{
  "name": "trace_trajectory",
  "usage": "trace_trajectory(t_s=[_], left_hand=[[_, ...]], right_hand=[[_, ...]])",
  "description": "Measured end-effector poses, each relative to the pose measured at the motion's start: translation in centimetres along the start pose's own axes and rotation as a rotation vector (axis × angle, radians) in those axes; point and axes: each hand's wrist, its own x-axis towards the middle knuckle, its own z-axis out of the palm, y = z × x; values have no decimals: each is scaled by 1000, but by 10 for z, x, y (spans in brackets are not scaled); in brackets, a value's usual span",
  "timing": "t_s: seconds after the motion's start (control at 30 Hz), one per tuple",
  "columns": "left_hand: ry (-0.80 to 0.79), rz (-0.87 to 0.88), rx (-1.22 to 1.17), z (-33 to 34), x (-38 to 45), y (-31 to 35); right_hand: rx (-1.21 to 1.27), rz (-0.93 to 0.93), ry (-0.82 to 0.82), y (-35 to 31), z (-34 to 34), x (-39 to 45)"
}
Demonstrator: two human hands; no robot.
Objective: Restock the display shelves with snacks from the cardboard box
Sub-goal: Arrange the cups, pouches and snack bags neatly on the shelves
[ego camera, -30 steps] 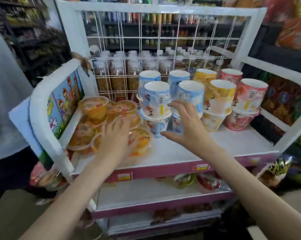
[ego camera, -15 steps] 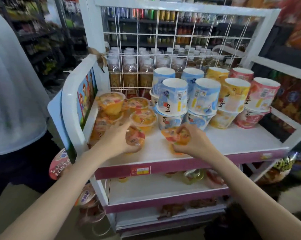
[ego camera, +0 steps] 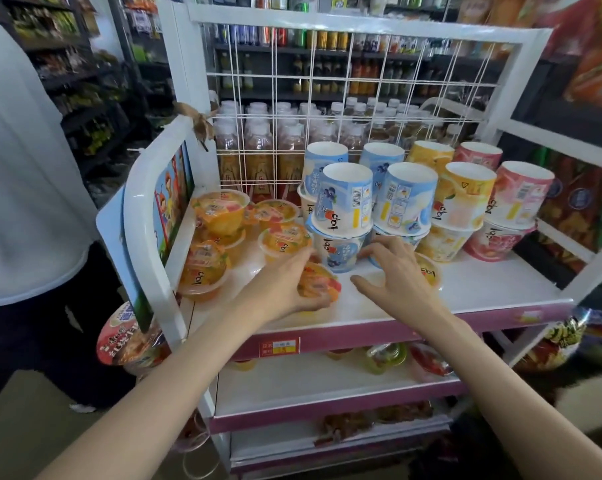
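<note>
An orange jelly cup (ego camera: 318, 284) sits gripped in the left hand (ego camera: 285, 285), right hand (ego camera: 393, 271) spread just beside it.

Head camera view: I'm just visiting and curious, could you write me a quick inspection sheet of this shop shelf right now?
Surface: white top shelf with a pink front edge, bare along its front right.
Job's things: orange jelly cups piled at the left; tall cups stacked two high, blue, yellow and pink.
Clutter: a few cups on the lower shelf.
Hands: left hand grips a jelly cup on the shelf; right hand hovers open beside another jelly cup.
Cables: nothing seen.
Surroundings: bottles behind the wire grid; a person in a grey top at the left; no cardboard box in view.
</note>
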Motion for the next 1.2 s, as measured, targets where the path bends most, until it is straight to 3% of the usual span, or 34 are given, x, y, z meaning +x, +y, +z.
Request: trace_trajectory(t_s=[0.17, 0.3, 0.43, 0.5, 0.63, 0.7, 0.8, 1.03, 1.2], left_hand=[[30, 50, 54, -9, -10, -12], [51, 78, 99, -13, -23, -31], [57, 101, 125, -21, -31, -41], [143, 81, 229, -28, -32, -44], [291, -156, 407, -36, -36, -53], [218, -273, 552, -28, -34, -59], [137, -385, 750, -16, -25, -66], [228, -307, 849, -23, -33, -52], [136, -174, 490, -14, -42, -50]], right_hand=[[250, -107, -213, -15, 16, 5], [315, -173, -343, -27, 24, 6], [232, -209, -280, -46, 39, 10], [213, -164, -253, -46, 38, 11], [11, -19, -190, -17, 13, 9], [-202, 32, -218, -5, 4, 8], [-578, -38, -270, -12, -5, 10], [-105, -277, -290, -63, 13, 36], [-83, -219, -298, -78, 61, 77]])
